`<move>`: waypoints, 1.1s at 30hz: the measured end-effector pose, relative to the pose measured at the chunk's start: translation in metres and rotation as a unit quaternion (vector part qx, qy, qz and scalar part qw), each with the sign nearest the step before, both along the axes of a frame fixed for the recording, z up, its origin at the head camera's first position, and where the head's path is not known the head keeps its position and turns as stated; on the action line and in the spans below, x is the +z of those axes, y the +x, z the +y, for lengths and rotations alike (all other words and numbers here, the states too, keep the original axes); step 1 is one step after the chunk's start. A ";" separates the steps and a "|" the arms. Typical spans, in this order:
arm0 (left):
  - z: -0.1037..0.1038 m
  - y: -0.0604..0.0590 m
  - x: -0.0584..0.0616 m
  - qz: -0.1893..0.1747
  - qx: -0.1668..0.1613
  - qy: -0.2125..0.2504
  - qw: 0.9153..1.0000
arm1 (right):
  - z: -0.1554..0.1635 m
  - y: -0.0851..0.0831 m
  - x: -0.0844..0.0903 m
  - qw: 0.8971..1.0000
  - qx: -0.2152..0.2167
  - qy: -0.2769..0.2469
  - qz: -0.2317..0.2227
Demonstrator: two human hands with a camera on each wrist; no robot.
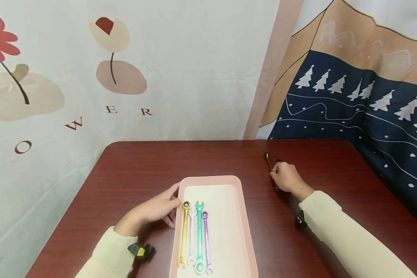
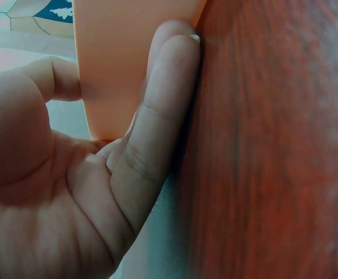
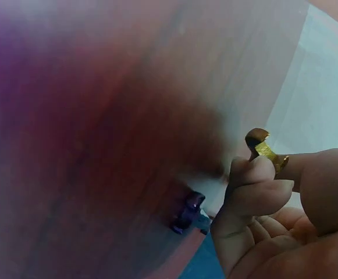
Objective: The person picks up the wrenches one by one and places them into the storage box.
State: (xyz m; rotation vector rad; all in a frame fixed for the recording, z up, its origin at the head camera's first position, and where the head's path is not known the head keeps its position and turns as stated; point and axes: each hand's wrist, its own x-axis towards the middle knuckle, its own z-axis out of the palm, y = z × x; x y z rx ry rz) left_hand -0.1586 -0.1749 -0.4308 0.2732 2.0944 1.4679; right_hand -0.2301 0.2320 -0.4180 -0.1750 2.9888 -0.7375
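Left hand [image 1: 156,210]: fingers straight against the pink tray [image 1: 229,231] rim.
Right hand [image 1: 287,178]: pinching a gold wrench [image 1: 268,160] on the counter [image 1: 142,166].

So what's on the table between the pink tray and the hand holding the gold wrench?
Nothing. In the head view only bare table lies between the pink tray and the right hand gripping the gold wrench.

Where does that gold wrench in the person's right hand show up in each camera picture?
Head: gold wrench on the table, right of the pink tray, under the right hand.
Left wrist: not in it.
Right wrist: its open end, right of centre, pinched by fingers.
Shared landmark: the dark red table.
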 end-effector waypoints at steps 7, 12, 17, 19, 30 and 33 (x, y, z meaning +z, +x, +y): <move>-0.001 -0.001 -0.002 0.001 -0.001 -0.001 1.000 | -0.003 0.004 0.000 0.999 0.004 -0.052 0.003; 0.000 -0.001 -0.002 0.004 -0.001 -0.002 1.000 | -0.006 0.010 0.000 0.993 -0.003 -0.116 0.004; 0.000 -0.001 -0.002 0.002 0.001 -0.003 1.000 | -0.012 0.018 0.000 0.978 -0.005 -0.208 -0.032; -0.001 -0.001 -0.003 0.001 0.001 -0.002 1.000 | -0.015 0.021 0.002 0.972 -0.006 -0.231 -0.043; -0.001 0.000 -0.003 0.004 0.001 -0.001 1.000 | -0.030 0.039 0.009 0.952 0.006 -0.297 -0.076; 0.000 0.001 -0.002 0.002 0.003 -0.001 1.000 | -0.035 0.044 0.012 0.938 0.005 -0.333 -0.100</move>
